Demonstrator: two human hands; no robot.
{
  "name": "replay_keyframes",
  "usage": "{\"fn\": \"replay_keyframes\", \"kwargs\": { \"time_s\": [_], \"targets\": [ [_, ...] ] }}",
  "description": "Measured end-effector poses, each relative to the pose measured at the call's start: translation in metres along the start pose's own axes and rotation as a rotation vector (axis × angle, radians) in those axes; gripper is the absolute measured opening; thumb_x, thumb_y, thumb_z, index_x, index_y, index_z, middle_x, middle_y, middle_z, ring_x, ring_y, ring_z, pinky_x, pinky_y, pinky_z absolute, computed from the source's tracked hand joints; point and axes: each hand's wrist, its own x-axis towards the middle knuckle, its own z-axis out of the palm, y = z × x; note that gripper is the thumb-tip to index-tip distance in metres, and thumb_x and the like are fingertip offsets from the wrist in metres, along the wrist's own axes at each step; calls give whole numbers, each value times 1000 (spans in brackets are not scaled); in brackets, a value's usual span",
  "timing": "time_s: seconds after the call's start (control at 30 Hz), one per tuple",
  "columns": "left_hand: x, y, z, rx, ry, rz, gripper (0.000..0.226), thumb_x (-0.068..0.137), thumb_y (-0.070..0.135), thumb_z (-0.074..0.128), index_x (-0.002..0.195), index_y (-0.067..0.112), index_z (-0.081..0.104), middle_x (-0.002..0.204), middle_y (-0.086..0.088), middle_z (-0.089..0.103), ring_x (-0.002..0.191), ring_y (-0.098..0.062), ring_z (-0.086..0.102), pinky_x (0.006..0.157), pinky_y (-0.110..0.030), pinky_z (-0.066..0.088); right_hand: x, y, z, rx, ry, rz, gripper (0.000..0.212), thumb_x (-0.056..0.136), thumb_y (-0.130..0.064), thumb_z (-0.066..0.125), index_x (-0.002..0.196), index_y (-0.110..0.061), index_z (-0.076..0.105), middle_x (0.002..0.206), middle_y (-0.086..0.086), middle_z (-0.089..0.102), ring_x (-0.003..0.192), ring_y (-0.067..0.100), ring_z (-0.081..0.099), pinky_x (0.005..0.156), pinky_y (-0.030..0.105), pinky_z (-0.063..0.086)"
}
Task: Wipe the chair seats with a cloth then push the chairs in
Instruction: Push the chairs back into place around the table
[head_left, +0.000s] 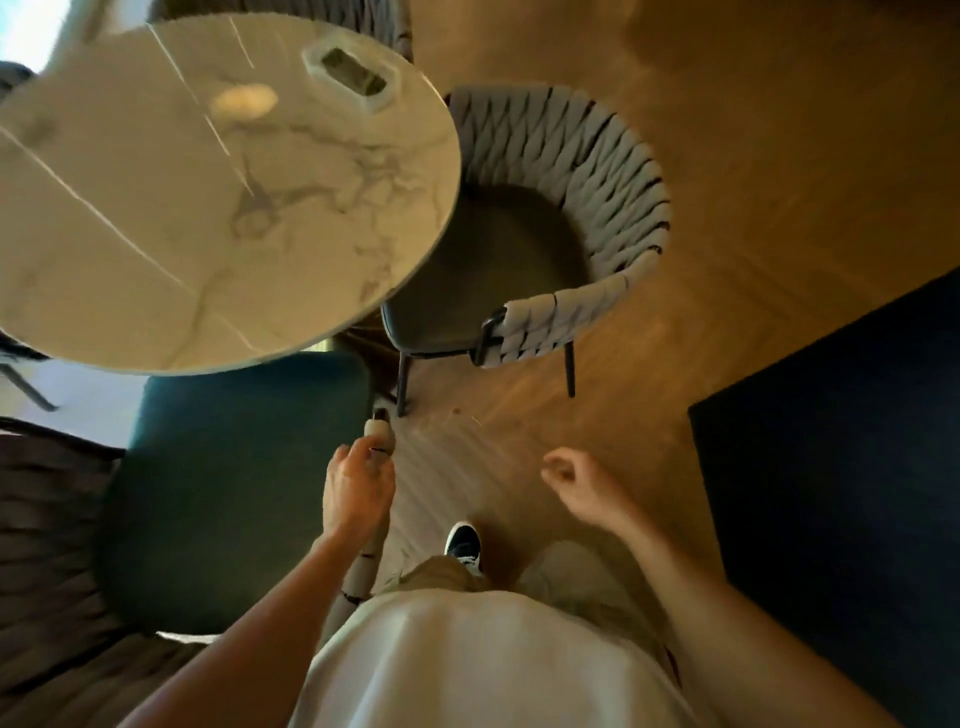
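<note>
Fingers of the left hand (358, 491) curl round the pale woven armrest of the near teal-seated chair (228, 493), beside the round white marble table (208, 192). Right hand (576, 480) hangs loosely curled, holding nothing. Grey woven chair (561, 208) sits tucked under the table's edge.

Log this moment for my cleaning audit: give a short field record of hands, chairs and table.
left hand: grips the woven armrest of the near chair with the dark green seat
right hand: loosely curled, holds nothing
cloth: none visible
grey woven chair with dark seat: seat front tucked under the table edge
round white marble table: carries a small blurred object
</note>
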Motion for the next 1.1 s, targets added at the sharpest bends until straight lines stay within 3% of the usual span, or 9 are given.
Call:
{"fn": "replay_keyframes", "kwargs": {
  "time_s": [0.1, 0.23, 0.37, 0.5, 0.6, 0.7, 0.77, 0.9, 1.1],
  "targets": [
    [19, 2, 8, 71, -39, -162, 43, 94, 34, 52, 134, 22, 42, 121, -11, 50, 101, -27, 54, 80, -40, 51, 50, -25, -33, -85, -13, -42, 35, 96, -32, 55, 130, -23, 53, 126, 0, 59, 110, 16, 57, 89, 29, 47],
    [37, 1, 26, 47, -108, -296, 48, 96, 44, 47, 136, 21, 35, 120, -15, 51, 98, -31, 57, 85, -50, 53, 119, -53, -73, -264, 81, -205, 45, 95, -33, 55, 137, -21, 46, 138, 5, 49, 126, 22, 46, 100, 33, 41],
    [47, 13, 39, -12, -79, -383, 51, 97, 50, 40, 139, 26, 25, 118, -9, 53, 90, -24, 59, 78, -44, 56, 198, -75, -108, -539, 127, -378, 58, 91, -43, 58, 142, -25, 38, 142, 6, 42, 133, 24, 34, 108, 42, 35],
    [54, 15, 43, -6, -56, -483, 54, 96, 51, 39, 142, 32, 18, 117, -5, 53, 88, -22, 59, 74, -44, 57, 255, -75, -129, -846, -108, -345, 66, 90, -63, 43, 145, -31, 30, 143, 7, 43, 135, 28, 33, 113, 53, 20],
    [56, 15, 47, 11, -50, -542, 52, 95, 50, 42, 141, 34, 21, 118, -3, 52, 90, -19, 55, 77, -45, 54, 280, -72, -135, -877, -228, -219, 62, 89, -70, 33, 141, -36, 31, 142, 4, 46, 133, 30, 38, 112, 56, 20],
    [59, 16, 45, 14, -62, -563, 50, 95, 47, 46, 138, 33, 25, 115, -2, 52, 89, -19, 55, 77, -42, 54, 284, -71, -135, -904, -216, -257, 57, 90, -69, 30, 134, -34, 35, 136, 3, 52, 124, 32, 47, 102, 51, 38],
    [59, 15, 45, 20, -70, -552, 47, 96, 46, 46, 137, 32, 27, 115, -2, 53, 88, -18, 56, 75, -40, 54, 277, -66, -129, -905, -176, -273, 54, 92, -65, 30, 134, -32, 36, 133, 3, 54, 121, 32, 49, 98, 49, 41],
    [58, 11, 39, 77, -107, -513, 48, 96, 43, 46, 139, 32, 26, 121, -2, 53, 94, -20, 56, 79, -40, 53, 243, -56, -107, -898, -152, -237, 53, 92, -64, 27, 135, -35, 35, 133, 4, 53, 122, 33, 47, 99, 49, 37],
    [57, 7, 40, 89, -99, -456, 51, 96, 43, 48, 141, 29, 28, 118, -2, 55, 93, -18, 56, 72, -34, 51, 176, -17, -75, -880, -160, -125, 59, 94, -62, 24, 146, -34, 27, 143, 2, 44, 129, 31, 40, 107, 47, 28]
  ]
}}
